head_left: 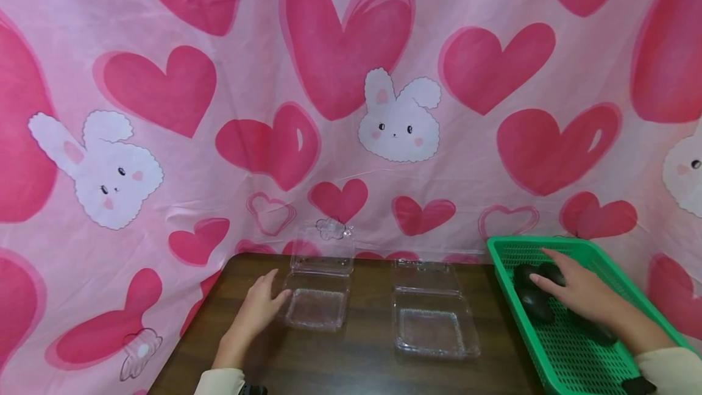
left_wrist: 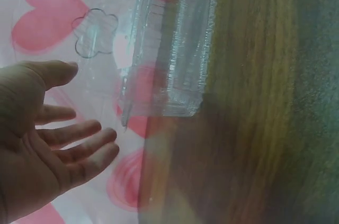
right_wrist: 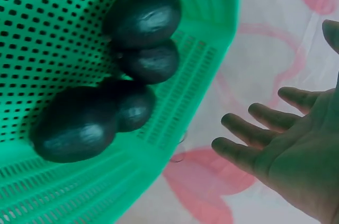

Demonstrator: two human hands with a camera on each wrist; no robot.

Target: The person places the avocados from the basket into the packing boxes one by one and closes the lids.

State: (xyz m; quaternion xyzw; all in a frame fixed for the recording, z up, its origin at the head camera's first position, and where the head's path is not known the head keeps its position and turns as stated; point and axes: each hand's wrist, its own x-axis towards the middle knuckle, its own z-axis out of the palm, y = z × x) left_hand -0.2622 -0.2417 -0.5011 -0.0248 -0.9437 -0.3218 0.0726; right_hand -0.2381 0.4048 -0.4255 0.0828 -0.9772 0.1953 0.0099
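Observation:
My left hand (head_left: 258,305) hovers by the left edge of a clear plastic clamshell box (head_left: 317,309) with its lid raised. In the left wrist view the fingers (left_wrist: 85,155) are spread and relaxed, holding nothing. A second clear clamshell box (head_left: 436,333), lid folded back, stands to the right. Over the green plastic basket (head_left: 529,343) at the right, my right hand (head_left: 584,291) reaches with fingers extended. Several dark, smooth avocados (right_wrist: 74,123) lie in this basket. The right wrist view shows a gap between that hand (right_wrist: 296,139) and the fruit.
Both boxes and the basket stand on a dark brown wooden table (head_left: 356,370). A pink cloth (head_left: 340,157) with hearts and rabbits hangs behind the table and along its left side. The basket's raised rim (head_left: 512,303) borders the fruit.

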